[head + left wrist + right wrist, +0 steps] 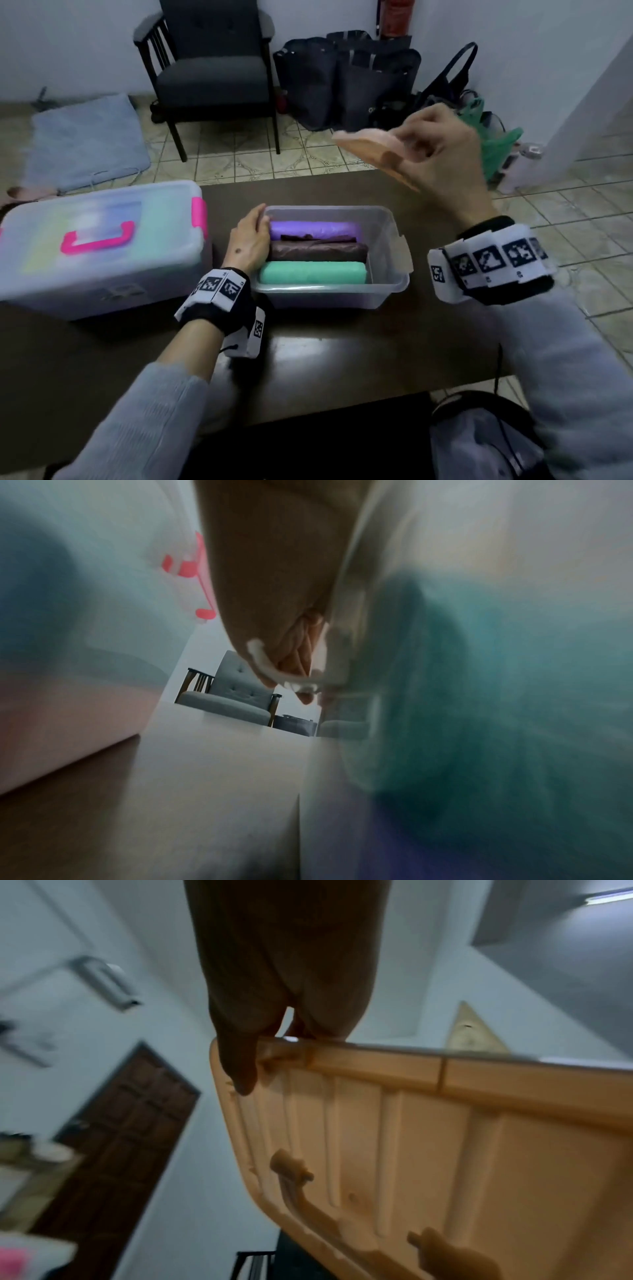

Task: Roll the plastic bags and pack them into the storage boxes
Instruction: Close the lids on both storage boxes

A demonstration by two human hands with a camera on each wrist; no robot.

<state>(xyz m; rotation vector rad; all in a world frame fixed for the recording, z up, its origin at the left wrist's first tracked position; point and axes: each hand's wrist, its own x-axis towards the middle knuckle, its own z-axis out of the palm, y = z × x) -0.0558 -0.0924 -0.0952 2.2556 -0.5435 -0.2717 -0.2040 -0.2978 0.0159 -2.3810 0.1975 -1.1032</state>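
A clear storage box point(394, 240) stands open mid-table. Inside lie three rolled bags side by side: purple point(315, 228), brown point(318, 251) and green point(311, 272). My left hand point(250, 240) grips the box's left rim, fingers curled over the edge; the left wrist view shows that hand point(274, 615) against the clear wall point(445, 669). My right hand point(442, 150) holds a peach lid point(370, 144) in the air, above and to the right of the box, tilted. In the right wrist view the fingers point(240, 1069) pinch the lid point(445, 1150) at one corner.
A closed clear box with a pink handle point(99, 246) sits on the table's left. Beyond the table stand a grey armchair point(212, 68), dark bags point(346, 78), a green plastic bag point(496, 147) and a blue cushion point(85, 140). A backpack point(479, 442) lies at lower right.
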